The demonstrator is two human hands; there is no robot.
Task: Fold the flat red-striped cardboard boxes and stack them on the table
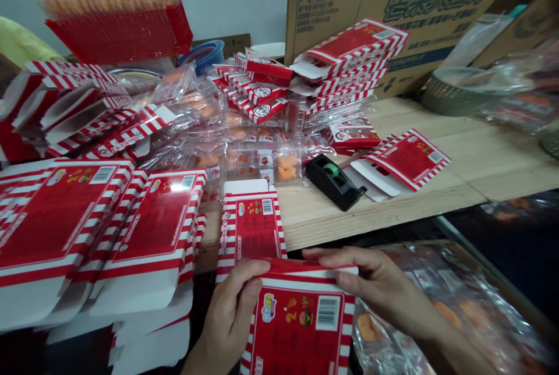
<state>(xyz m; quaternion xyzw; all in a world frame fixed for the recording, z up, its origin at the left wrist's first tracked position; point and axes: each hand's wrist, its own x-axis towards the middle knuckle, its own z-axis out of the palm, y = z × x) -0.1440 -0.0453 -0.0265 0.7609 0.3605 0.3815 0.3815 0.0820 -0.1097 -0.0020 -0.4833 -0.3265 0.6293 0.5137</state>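
Observation:
A red box with white-striped edges (301, 328) is held upright in front of me, its barcode side facing me. My left hand (233, 311) grips its upper left corner, thumb near the top edge. At the upper right corner, my right hand (371, 276) pinches the top edge, with its fingers behind the box. The top flap appears folded over. Just behind it, another red striped box (253, 223) lies on the table with a white flap at its far end. A black tape dispenser (334, 181) with green tape stands on the table beyond my hands.
Flat striped cartons (148, 223) are stacked at left. More boxes (349, 55) pile up at the back before a large brown carton (406, 2). Clear bagged orange pieces (471, 311) fill a box at lower right. One loose carton (410, 159) lies beside the dispenser.

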